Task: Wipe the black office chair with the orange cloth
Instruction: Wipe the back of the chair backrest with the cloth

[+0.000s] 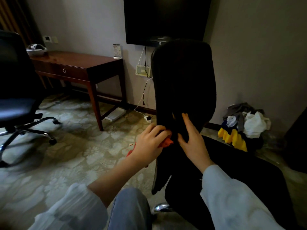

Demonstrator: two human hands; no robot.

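The black office chair (184,77) stands right in front of me, its tall backrest facing me and its seat below on the right. My left hand (149,143) grips the bunched orange cloth (167,142) against the lower left edge of the backrest. Most of the cloth is hidden under that hand. My right hand (191,135) rests on the lower backrest with fingers straight, thumb hooked at the edge beside the cloth.
A second black office chair (16,90) stands at the left. A dark wooden desk (79,63) is against the back wall, a television (166,19) above. Cables and a power strip (147,118) lie on the carpet. A pile of clothes (244,123) sits at right.
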